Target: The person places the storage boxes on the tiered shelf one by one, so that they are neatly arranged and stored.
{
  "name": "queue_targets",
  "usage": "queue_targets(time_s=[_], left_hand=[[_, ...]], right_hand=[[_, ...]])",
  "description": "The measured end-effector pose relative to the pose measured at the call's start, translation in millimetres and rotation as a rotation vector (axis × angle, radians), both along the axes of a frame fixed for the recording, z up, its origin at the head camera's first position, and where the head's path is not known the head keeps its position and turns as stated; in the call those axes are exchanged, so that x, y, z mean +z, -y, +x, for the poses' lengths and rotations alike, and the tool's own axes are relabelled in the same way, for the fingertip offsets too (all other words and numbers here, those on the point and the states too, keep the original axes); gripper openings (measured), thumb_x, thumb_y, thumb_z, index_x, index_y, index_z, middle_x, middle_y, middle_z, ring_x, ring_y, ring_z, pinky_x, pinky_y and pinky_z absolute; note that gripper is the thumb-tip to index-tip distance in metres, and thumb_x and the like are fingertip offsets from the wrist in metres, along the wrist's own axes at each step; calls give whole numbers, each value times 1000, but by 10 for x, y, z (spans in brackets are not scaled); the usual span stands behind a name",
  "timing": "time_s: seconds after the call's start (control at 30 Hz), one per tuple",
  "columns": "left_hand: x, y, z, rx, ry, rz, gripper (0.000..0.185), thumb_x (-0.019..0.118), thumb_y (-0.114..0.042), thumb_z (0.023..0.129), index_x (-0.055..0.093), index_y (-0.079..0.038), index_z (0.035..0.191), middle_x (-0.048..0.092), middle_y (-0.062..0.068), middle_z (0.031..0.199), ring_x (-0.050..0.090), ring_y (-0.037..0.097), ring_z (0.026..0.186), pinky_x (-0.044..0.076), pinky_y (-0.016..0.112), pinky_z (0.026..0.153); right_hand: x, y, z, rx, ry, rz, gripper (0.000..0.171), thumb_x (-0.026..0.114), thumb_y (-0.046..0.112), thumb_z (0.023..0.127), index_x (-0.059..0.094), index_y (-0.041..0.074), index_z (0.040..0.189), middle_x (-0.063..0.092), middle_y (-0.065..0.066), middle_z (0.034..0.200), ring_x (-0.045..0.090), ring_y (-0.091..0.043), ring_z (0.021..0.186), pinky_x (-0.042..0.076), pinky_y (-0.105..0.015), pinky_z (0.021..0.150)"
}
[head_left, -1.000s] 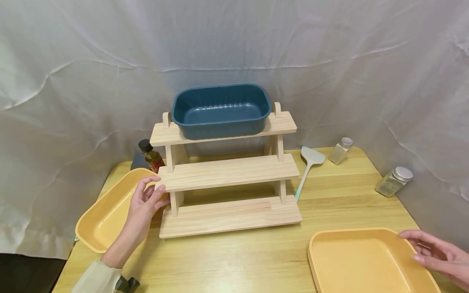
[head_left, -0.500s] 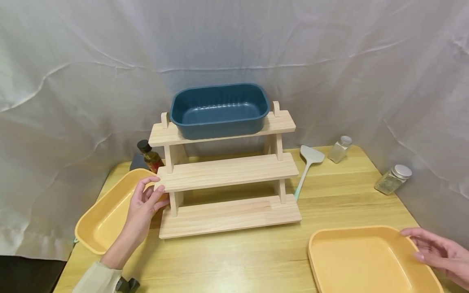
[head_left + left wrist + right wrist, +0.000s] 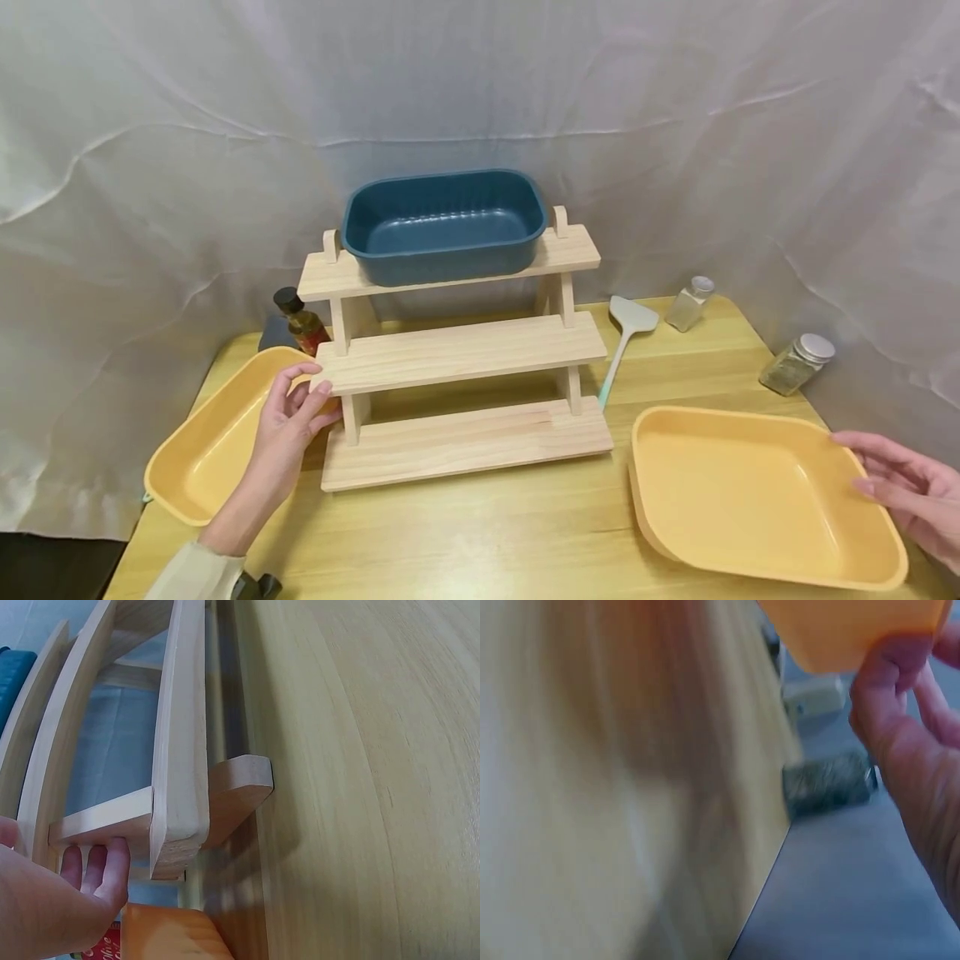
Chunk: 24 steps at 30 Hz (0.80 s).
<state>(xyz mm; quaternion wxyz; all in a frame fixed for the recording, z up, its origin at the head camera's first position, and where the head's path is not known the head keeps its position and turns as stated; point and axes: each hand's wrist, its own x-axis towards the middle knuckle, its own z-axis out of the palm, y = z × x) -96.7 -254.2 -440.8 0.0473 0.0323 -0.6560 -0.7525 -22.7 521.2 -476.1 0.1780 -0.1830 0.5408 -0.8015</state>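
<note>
A three-tier wooden display rack (image 3: 465, 354) stands mid-table, with a blue-green plastic basin (image 3: 446, 265) on its top tier. My left hand (image 3: 288, 425) grips the left end of the middle tier; in the left wrist view several of its fingers (image 3: 114, 871) lie against the side support. On the right, my right hand (image 3: 911, 492) pinches the right rim of a yellow plastic tray (image 3: 742, 492), thumb inside. The right wrist view shows that tray raised above the table. Nothing lies in the tray.
Another yellow tray (image 3: 217, 442) leans left of the rack, near a dark-capped sauce bottle (image 3: 303, 323). Behind right lie a pale spatula (image 3: 630, 321) and two spice jars (image 3: 690, 304), one tilted against the curtain (image 3: 877, 275). The wooden table (image 3: 450, 533) extends in front.
The right hand has lifted the yellow tray, its near side now fully in view. My left hand keeps its grip on the rack. The head view has shifted slightly.
</note>
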Motion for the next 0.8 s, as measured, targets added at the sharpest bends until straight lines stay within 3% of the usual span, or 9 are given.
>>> queue_targets(time_s=[0.33,0.53,0.63,0.7,0.8], left_hand=[[-11,-2,17,-7,-14,-15,30,64,-13,113,49,-9,138,66,1,119,68,13,112,62,34,93],[-10,-1,4,-16,-25,-25,34,64,-12,112,47,-6,141,66,3,121,68,14,113,62,36,94],[-8,3,-8,-21,-21,-23,34,65,-13,112,47,-6,141,66,3,121,68,14,112,62,37,94],[-9,7,-11,-17,-17,-22,34,65,-13,112,47,-7,140,66,2,121,69,14,112,62,37,94],[-8,12,1,-15,-16,-19,33,65,-13,112,48,-8,140,66,2,121,69,14,112,62,37,94]], right_hand=[[387,425,-148,-84,-18,18,69,24,-25,107,51,9,161,67,-12,146,72,-30,123,62,-47,90],[631,807,-239,-197,27,71,63,28,-20,110,55,11,159,74,-6,125,75,-20,106,66,-38,78],[740,1004,-313,-246,49,81,60,33,-19,111,60,12,156,66,-1,111,72,-15,95,65,-33,72],[814,1139,-386,-258,51,80,58,36,-18,111,63,12,153,59,1,106,69,-12,92,63,-29,71],[920,1361,-505,-248,56,49,55,38,-17,111,66,11,150,62,-2,109,71,-14,92,64,-29,73]])
